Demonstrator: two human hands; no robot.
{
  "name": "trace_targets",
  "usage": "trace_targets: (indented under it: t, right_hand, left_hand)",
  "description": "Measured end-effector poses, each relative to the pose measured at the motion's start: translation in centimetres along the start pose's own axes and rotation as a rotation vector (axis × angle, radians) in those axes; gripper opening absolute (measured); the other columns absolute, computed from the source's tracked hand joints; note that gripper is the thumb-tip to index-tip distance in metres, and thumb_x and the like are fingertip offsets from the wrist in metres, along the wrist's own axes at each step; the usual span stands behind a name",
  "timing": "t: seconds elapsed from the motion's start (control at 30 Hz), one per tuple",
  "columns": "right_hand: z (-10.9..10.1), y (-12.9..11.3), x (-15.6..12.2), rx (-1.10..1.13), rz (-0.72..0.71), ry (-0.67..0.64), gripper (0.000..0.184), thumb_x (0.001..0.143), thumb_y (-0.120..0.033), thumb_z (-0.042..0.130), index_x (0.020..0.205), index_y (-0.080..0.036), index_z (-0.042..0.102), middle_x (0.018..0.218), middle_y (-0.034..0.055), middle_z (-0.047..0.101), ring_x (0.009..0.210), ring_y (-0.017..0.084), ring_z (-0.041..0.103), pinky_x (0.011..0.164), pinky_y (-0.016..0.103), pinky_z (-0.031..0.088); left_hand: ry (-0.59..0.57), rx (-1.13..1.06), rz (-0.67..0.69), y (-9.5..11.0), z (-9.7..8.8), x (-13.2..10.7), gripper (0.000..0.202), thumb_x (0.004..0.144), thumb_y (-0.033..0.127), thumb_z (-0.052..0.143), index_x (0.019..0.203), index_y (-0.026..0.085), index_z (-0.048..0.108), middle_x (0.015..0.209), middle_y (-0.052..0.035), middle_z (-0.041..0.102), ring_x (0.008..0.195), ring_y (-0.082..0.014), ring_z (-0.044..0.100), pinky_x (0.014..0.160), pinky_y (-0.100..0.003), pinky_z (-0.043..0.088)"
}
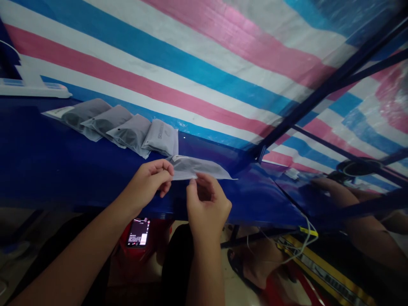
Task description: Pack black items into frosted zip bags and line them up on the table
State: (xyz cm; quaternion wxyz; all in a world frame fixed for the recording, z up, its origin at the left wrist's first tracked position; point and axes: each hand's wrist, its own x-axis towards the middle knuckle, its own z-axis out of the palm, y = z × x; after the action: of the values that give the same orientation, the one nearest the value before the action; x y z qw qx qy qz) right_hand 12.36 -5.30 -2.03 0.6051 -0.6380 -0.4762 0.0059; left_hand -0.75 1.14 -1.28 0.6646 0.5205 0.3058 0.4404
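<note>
A frosted plastic zip bag (204, 166) with something dark inside lies near the front of the blue table. My left hand (156, 176) pinches its left corner between thumb and fingers. Thumb and forefinger of my right hand (207, 195) close on the bag's near edge, around its middle. Behind my left hand, several similar filled bags overlap in a row: a frosted bag (135, 131) with dark contents, and at the right end a lighter grey bag (162, 137) with printed lettering. What the bags contain cannot be made out.
A white device (35, 87) stands at the table's back left. Striped plastic sheeting (178, 72) hangs behind the blue table (47, 170). A metal frame post (287, 117) rises at right. Below are a lit phone (138, 233), white cables (306, 242) and another person's arm (353, 204).
</note>
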Motion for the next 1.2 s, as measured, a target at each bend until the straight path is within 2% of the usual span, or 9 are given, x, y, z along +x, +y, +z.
trace_targets:
  t: [0.1,0.17,0.23,0.3,0.37,0.43,0.57,0.8,1.2]
  right_hand:
    - [-0.1,0.4,0.1,0.054,0.041,-0.045,0.020,0.082,-0.028,0.066,0.100,-0.020,0.071,0.086,0.0042,0.075,0.072,0.018,0.071,0.067,0.029,0.057]
    - [-0.2,0.6,0.2,0.062,0.053,-0.086,0.021,0.083,-0.029,0.066,0.101,-0.020,0.070,0.088,0.0048,0.075,0.074,0.018,0.072,0.069,0.030,0.058]
    - [-0.3,0.6,0.2,0.074,0.040,-0.125,0.021,0.085,-0.029,0.064,0.103,-0.020,0.070,0.091,0.0052,0.075,0.076,0.019,0.072,0.071,0.031,0.059]
    - [-0.5,0.5,0.1,0.091,0.003,-0.172,0.021,0.086,-0.028,0.063,0.106,-0.021,0.068,0.094,0.0050,0.075,0.080,0.019,0.073,0.073,0.031,0.059]
    - [-0.7,0.3,0.2,0.104,-0.047,-0.237,0.022,0.087,-0.025,0.062,0.108,-0.023,0.067,0.098,0.0045,0.076,0.086,0.019,0.074,0.078,0.031,0.059]
    - [-0.9,0.2,0.2,0.114,-0.092,-0.305,0.023,0.088,-0.023,0.061,0.110,-0.023,0.065,0.102,0.0041,0.075,0.092,0.019,0.074,0.083,0.031,0.058]
    - [-1.4,0.2,0.5,0.100,-0.108,-0.371,0.023,0.090,-0.021,0.057,0.112,-0.023,0.062,0.102,0.0042,0.075,0.092,0.018,0.073,0.081,0.030,0.058]
    - [-1.7,-0.1,0.7,0.007,-0.120,-0.380,0.016,0.096,-0.025,0.053,0.106,-0.022,0.065,0.098,0.0043,0.075,0.086,0.018,0.072,0.075,0.028,0.055]
    - [-2.0,1.4,1.1,0.045,-0.035,-0.294,0.018,0.095,-0.030,0.056,0.107,-0.022,0.067,0.098,0.0050,0.075,0.087,0.019,0.073,0.077,0.031,0.056]
  left_hand:
    - [0.007,0.023,0.037,-0.1,0.0,0.0,0.004,0.080,0.024,0.058,0.080,0.020,0.056,0.059,0.0039,0.050,0.052,-0.0109,0.046,0.050,-0.024,0.037]
    - [0.086,0.145,0.127,-0.1,0.2,-0.2,0.005,0.080,0.024,0.059,0.084,0.021,0.057,0.059,0.0051,0.046,0.052,-0.0112,0.044,0.052,-0.026,0.036]
    - [0.234,0.420,0.331,0.0,0.5,-0.7,0.011,0.077,0.022,0.062,0.088,0.022,0.059,0.066,0.0033,0.049,0.060,-0.0140,0.049,0.059,-0.029,0.040]
    - [0.328,0.772,0.600,0.1,0.9,-1.1,0.020,0.073,0.017,0.064,0.093,0.022,0.063,0.085,-0.0027,0.061,0.084,-0.0215,0.058,0.077,-0.037,0.044]
    - [0.287,1.048,0.797,0.1,1.2,-1.5,0.030,0.074,0.013,0.063,0.102,0.023,0.066,0.107,-0.0069,0.066,0.107,-0.0287,0.057,0.094,-0.046,0.038]
    - [0.209,1.184,0.878,-0.1,1.2,-1.5,0.033,0.079,0.010,0.059,0.108,0.024,0.066,0.116,-0.0062,0.069,0.113,-0.0295,0.057,0.101,-0.050,0.031]
    - [0.166,1.236,0.946,-0.6,0.6,-0.9,0.029,0.086,0.011,0.056,0.109,0.025,0.067,0.110,-0.0027,0.074,0.106,-0.0256,0.062,0.101,-0.049,0.030]
    - [0.135,1.260,1.006,-0.5,0.6,-0.9,0.020,0.086,0.013,0.057,0.096,0.025,0.068,0.102,-0.0011,0.076,0.101,-0.0247,0.064,0.099,-0.046,0.031]
    - [0.299,1.256,0.929,0.2,-0.5,-0.7,0.012,0.081,0.017,0.060,0.084,0.027,0.065,0.090,0.0008,0.075,0.093,-0.0251,0.065,0.095,-0.044,0.036]
